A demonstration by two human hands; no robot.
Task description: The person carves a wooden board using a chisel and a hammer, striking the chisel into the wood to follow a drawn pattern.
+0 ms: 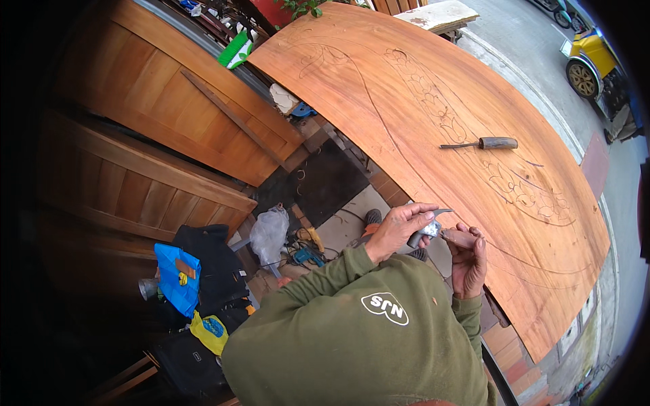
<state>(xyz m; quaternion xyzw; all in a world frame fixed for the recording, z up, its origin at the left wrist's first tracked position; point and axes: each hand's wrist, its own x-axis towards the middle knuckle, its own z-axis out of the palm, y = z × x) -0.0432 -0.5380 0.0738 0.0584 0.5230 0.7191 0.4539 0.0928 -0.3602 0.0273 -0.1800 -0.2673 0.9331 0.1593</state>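
My left hand point(396, 229) is closed around a small grey block point(428, 230) with a thin metal blade point(443, 212) sticking out past it. My right hand point(468, 260) grips a brown wooden tool handle point(458, 237) that meets the block. Both hands hover at the near edge of a big reddish wooden panel point(420, 135) with a floral pattern cut into it point(521, 193). A second chisel with a dark handle point(484, 143) lies loose on the panel, well beyond my hands.
Wooden door panels point(169, 115) lean at the left. On the floor below lie a blue bag point(176, 277), black bags point(206, 254), a clear plastic bag point(269, 233) and a power tool point(308, 256). A yellow vehicle point(592, 61) stands on the street at the top right.
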